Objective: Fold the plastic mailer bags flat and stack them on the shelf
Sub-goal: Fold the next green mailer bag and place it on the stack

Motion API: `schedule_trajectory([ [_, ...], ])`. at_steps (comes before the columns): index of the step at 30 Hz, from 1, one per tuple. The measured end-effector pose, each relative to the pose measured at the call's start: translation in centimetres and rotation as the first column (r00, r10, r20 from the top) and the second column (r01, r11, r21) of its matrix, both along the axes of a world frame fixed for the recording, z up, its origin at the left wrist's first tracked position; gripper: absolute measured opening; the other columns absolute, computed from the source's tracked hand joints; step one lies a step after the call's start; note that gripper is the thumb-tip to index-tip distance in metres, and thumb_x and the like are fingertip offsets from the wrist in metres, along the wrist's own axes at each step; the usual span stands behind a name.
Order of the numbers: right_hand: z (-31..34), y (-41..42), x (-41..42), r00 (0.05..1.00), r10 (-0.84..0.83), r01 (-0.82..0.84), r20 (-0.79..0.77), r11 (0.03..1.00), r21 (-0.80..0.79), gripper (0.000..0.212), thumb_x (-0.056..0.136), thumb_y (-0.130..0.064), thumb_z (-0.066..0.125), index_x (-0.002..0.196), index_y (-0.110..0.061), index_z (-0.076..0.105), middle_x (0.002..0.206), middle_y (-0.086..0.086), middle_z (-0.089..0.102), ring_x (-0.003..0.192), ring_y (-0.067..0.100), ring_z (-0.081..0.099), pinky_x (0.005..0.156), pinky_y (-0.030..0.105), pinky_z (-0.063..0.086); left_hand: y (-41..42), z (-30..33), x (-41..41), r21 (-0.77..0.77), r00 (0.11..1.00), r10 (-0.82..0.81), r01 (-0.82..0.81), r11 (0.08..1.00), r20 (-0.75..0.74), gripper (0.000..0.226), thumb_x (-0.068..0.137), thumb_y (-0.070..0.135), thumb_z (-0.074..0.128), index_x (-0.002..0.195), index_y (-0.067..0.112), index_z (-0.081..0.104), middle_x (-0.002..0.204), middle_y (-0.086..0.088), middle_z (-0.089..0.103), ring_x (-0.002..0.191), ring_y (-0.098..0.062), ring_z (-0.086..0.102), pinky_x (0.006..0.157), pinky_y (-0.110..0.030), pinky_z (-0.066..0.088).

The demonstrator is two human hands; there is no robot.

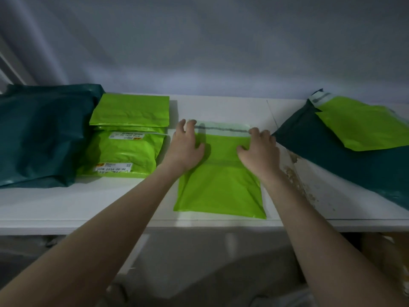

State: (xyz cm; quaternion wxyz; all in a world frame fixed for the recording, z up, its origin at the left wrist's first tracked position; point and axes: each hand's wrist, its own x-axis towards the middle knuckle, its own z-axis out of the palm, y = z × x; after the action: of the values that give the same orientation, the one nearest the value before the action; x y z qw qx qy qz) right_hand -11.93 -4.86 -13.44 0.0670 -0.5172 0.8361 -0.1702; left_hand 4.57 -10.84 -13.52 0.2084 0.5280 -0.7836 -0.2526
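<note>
A lime green mailer bag (221,182) lies flat on the white shelf (88,204) in front of me, its pale adhesive flap (221,127) at the far end. My left hand (186,147) rests on the bag's upper left corner, fingers spread at the flap. My right hand (259,147) presses on the upper right corner, fingertips at the flap's edge. Left of the bag stands a stack of green mailers (128,138), the top one folded and the lower ones bearing white labels.
A big dark teal mailer (42,134) lies at the far left. On the right a teal mailer (354,169) slopes with another green mailer (363,125) on top. The shelf paint is chipped near my right wrist. A wall rises behind the shelf.
</note>
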Motion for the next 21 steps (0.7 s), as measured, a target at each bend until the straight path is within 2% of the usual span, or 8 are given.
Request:
schedule_trajectory([
  [3, 0.5, 0.6, -0.9, 0.983, -0.054, 0.033, 0.176, 0.992, 0.12, 0.06, 0.083, -0.028, 0.06, 0.133, -0.009, 0.033, 0.131, 0.017, 0.036, 0.12, 0.035, 0.042, 0.094, 0.042, 0.042, -0.1, 0.7, 0.3, 0.067, 0.997, 0.078, -0.079, 0.995, 0.011, 0.066, 0.083, 0.015, 0.062, 0.139, 0.008, 0.029, 0.141, -0.021, 0.03, 0.126, -0.037, 0.039, 0.104, -0.036, 0.034],
  [8, 0.8, 1.4, -1.1, 0.923, -0.119, 0.046, 0.367, 0.979, 0.201, 0.078, 0.076, -0.023, 0.071, 0.138, -0.01, 0.025, 0.133, 0.016, 0.041, 0.118, 0.033, 0.047, 0.092, 0.037, 0.045, -0.1, 1.6, 0.4, 0.416, 0.94, 0.3, -0.211, 0.885, -0.161, 0.066, 0.079, 0.015, 0.07, 0.134, 0.008, 0.035, 0.135, -0.014, 0.044, 0.117, -0.029, 0.05, 0.09, -0.03, 0.043],
  [10, 0.8, 1.6, -0.9, 0.903, -0.13, 0.053, 0.41, 0.979, 0.194, 0.08, 0.077, -0.021, 0.072, 0.139, -0.006, 0.024, 0.133, 0.016, 0.044, 0.119, 0.031, 0.048, 0.09, 0.032, 0.043, 0.0, 1.6, 0.5, 0.496, 0.915, 0.332, -0.184, 0.849, -0.228, 0.044, 0.079, 0.015, 0.071, 0.116, 0.006, 0.048, 0.108, -0.01, 0.057, 0.095, -0.026, 0.058, 0.077, -0.025, 0.048],
  [12, 0.8, 1.7, -0.8, 0.887, -0.151, 0.075, 0.437, 0.979, 0.188, 0.072, 0.077, -0.019, 0.073, 0.135, -0.003, 0.033, 0.128, 0.015, 0.05, 0.113, 0.029, 0.052, 0.081, 0.028, 0.042, 0.3, 1.6, 0.8, 0.524, 0.907, 0.337, -0.164, 0.835, -0.253, 0.018, 0.08, 0.01, 0.068, 0.076, 0.009, 0.051, 0.066, -0.006, 0.053, 0.056, -0.018, 0.05, 0.045, -0.011, 0.039],
  [14, 0.7, 1.8, -1.0, 0.895, -0.15, 0.096, 0.419, 0.985, 0.146, 0.046, 0.075, -0.014, 0.072, 0.115, -0.001, 0.054, 0.109, 0.013, 0.061, 0.09, 0.024, 0.057, 0.061, 0.024, 0.039, 0.1, 1.3, 0.9, 0.515, 0.908, 0.318, -0.141, 0.845, -0.273, 0.033, 0.08, 0.004, 0.066, 0.056, 0.012, 0.044, 0.035, 0.003, 0.042, 0.031, -0.008, 0.037, 0.031, -0.01, 0.024],
  [17, 0.9, 2.3, -1.3, 0.916, -0.108, 0.099, 0.387, 0.994, 0.043, 0.007, 0.074, -0.006, 0.066, 0.075, -0.001, 0.061, 0.067, 0.004, 0.056, 0.062, 0.018, 0.051, 0.045, 0.023, 0.025, -0.1, 1.4, 1.1, 0.461, 0.898, 0.317, -0.152, 0.874, -0.306, 0.032, 0.079, 0.004, 0.066, 0.053, 0.015, 0.052, 0.025, 0.008, 0.039, 0.025, -0.001, 0.036, 0.041, -0.014, 0.034],
  [19, 1.3, 2.5, -1.6, 0.923, -0.089, 0.115, 0.374, 0.992, -0.045, 0.007, 0.073, -0.005, 0.065, 0.07, 0.0, 0.062, 0.062, 0.005, 0.053, 0.057, 0.017, 0.048, 0.047, 0.024, 0.024, 0.0, 1.7, 1.1, 0.398, 0.894, 0.32, -0.183, 0.899, -0.312, 0.025, 0.078, 0.009, 0.069, 0.058, 0.02, 0.059, 0.031, 0.009, 0.047, 0.034, -0.004, 0.045, 0.055, -0.021, 0.046],
  [21, 1.6, 2.6, -1.8, 0.909, -0.086, 0.15, 0.408, 0.98, -0.129, 0.012, 0.076, -0.006, 0.063, 0.077, 0.006, 0.064, 0.067, 0.013, 0.059, 0.057, 0.023, 0.057, 0.049, 0.025, 0.033, 0.3, 2.5, 1.2, 0.384, 0.878, 0.328, -0.186, 0.905, -0.348, 0.019, 0.083, 0.014, 0.067, 0.069, 0.024, 0.059, 0.046, 0.006, 0.052, 0.039, -0.008, 0.049, 0.047, -0.02, 0.05],
])
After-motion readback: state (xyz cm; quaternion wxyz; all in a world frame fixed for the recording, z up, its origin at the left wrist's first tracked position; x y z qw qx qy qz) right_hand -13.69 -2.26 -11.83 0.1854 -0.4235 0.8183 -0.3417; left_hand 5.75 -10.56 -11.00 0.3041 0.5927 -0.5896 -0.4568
